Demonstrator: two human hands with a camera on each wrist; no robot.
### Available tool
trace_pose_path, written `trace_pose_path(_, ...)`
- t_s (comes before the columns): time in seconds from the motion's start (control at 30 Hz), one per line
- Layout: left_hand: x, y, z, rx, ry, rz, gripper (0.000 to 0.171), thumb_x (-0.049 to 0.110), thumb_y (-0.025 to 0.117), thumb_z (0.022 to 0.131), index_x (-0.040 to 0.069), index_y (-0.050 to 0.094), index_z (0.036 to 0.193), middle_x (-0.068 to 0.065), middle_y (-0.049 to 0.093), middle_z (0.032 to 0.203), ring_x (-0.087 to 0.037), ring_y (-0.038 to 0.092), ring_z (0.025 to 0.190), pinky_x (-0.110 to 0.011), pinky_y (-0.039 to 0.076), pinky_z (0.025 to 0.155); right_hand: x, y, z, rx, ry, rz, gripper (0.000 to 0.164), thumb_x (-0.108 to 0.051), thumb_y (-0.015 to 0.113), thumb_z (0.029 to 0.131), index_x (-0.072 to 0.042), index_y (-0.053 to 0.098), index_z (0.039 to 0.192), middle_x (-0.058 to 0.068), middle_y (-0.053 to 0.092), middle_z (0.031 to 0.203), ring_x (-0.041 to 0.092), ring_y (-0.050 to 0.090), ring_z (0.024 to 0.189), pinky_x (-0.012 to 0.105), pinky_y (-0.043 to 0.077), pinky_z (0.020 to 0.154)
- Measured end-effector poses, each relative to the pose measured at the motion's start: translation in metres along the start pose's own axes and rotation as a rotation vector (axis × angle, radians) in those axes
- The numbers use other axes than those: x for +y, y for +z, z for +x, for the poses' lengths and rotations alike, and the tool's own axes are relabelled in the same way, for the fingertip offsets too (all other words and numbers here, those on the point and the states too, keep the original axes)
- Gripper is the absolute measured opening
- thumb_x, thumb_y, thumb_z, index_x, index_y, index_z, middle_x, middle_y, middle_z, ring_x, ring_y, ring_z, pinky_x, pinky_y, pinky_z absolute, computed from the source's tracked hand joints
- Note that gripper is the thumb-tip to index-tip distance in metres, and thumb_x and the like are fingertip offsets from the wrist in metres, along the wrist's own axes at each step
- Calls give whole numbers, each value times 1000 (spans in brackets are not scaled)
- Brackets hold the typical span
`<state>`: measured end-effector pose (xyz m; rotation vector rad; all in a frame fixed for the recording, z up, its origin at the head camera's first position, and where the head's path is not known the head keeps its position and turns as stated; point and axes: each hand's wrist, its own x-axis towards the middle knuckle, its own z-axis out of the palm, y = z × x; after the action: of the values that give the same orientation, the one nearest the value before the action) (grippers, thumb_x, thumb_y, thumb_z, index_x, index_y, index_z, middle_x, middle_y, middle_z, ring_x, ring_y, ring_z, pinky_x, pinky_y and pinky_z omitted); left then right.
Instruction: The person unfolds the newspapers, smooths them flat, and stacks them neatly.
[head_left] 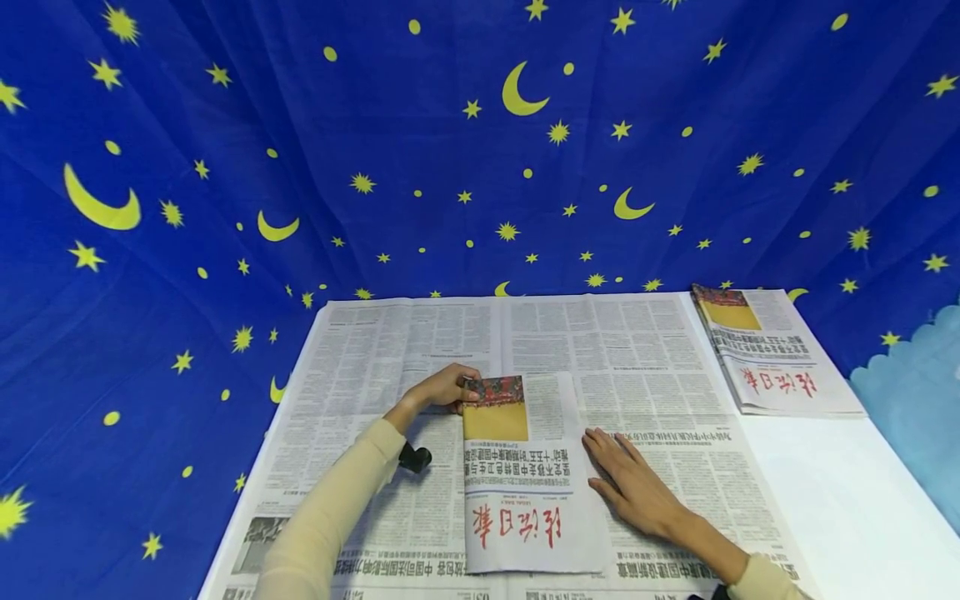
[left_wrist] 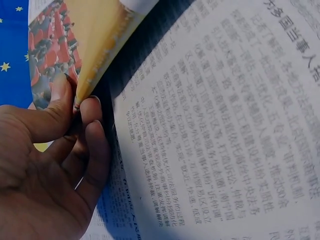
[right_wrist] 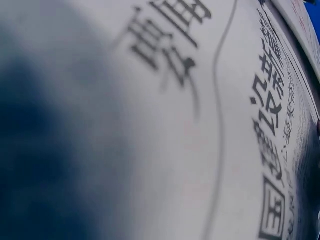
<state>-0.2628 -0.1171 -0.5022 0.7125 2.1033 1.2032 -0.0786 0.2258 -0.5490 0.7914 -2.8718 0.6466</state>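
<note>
A folded newspaper (head_left: 540, 467), with a red-and-yellow picture and large red characters, lies on a spread newspaper (head_left: 405, 350). My left hand (head_left: 442, 388) pinches its upper left corner. In the left wrist view the left hand (left_wrist: 50, 150) has its thumb on the picture and its fingertips against the folded edge. Some of those fingers are hidden behind the paper. My right hand (head_left: 633, 487) rests with fairly straight fingers just right of the folded newspaper, on the spread sheet. The right wrist view holds mostly close newsprint (right_wrist: 240, 120) and a dark blur; the hand is hardly visible there.
Another folded newspaper (head_left: 780, 350), or a small stack, lies at the back right of the white table (head_left: 817, 475). A blue cloth (head_left: 420, 150) with yellow moons and stars hangs behind and to the sides. A black strap (head_left: 415, 457) sits by the left wrist.
</note>
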Motion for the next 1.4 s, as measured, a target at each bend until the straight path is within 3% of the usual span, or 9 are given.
trace_pose_path(0.13, 0, 2, 1, 22, -30, 21, 10, 1, 60, 94, -5, 64, 102, -19, 66, 68, -14, 57, 48, -28, 49, 49, -2, 1, 0, -6, 3, 37, 68, -33, 61, 95, 1, 36, 148, 18, 35, 155, 35, 32, 144, 34, -1, 122)
trace_pose_path(0.27, 1, 2, 0, 34, -54, 30, 11, 2, 60, 95, -3, 64, 104, -12, 64, 65, -12, 57, 48, -27, 49, 49, -1, 3, -2, 7, -65, 31, 54, -26, 55, 99, 3, 43, 143, 20, 34, 155, 36, 29, 144, 31, -4, 121)
trace_pose_path(0.4, 2, 2, -1, 44, -30, 26, 12, 0, 60, 95, -4, 64, 105, -10, 64, 64, -13, 57, 48, -28, 49, 49, -1, 4, -2, 26, -144, 23, 46, -17, 54, 99, 1, 49, 141, 17, 36, 154, 33, 32, 144, 35, 2, 121)
trace_pose_path(0.57, 3, 3, -2, 32, -4, 19, 12, 0, 60, 94, -5, 64, 104, -19, 63, 64, -13, 57, 47, -27, 47, 48, -1, 6, -2, 4, -197, -28, 54, -26, 57, 97, -4, 45, 145, 10, 37, 155, 28, 33, 144, 39, 7, 121)
trace_pose_path(0.73, 2, 3, -2, 31, 27, 61, 12, 1, 61, 94, -5, 65, 103, -23, 62, 62, -16, 58, 45, -28, 48, 47, -2, 9, -2, -14, -235, -112, 64, -38, 56, 96, -3, 40, 148, 11, 34, 156, 29, 30, 146, 43, 10, 120)
trace_pose_path(1.0, 13, 4, -4, 60, -93, 92, 23, 10, 63, 95, -1, 65, 115, -12, 66, 70, -14, 52, 50, -27, 46, 51, -4, 9, -2, -23, -249, -166, 65, -39, 58, 94, -2, 43, 146, 13, 38, 154, 33, 35, 143, 45, 13, 119)
trace_pose_path(1.13, 20, 2, -4, 55, -92, 95, 24, 11, 64, 95, 0, 66, 116, -7, 62, 71, -16, 41, 51, -29, 36, 51, -4, 9, -3, -22, -241, -167, 64, -38, 59, 94, -2, 45, 144, 13, 40, 153, 33, 36, 142, 44, 12, 120)
trace_pose_path(1.27, 21, -5, -3, 35, -139, 49, 23, 14, 61, 97, 0, 67, 114, -4, 51, 60, -14, 35, 47, -30, 34, 50, -5, 9, -4, -31, -226, -158, 63, -38, 58, 95, -2, 44, 145, 13, 39, 154, 34, 35, 143, 44, 11, 120)
trace_pose_path(1.4, 23, -13, 2, 17, -256, 38, 37, 28, 51, 103, -1, 64, 122, -1, 47, 56, -11, 36, 45, -28, 38, 51, -7, 6, -3, -37, -195, -152, 64, -38, 60, 93, -2, 46, 143, 13, 40, 153, 33, 35, 142, 46, 13, 119)
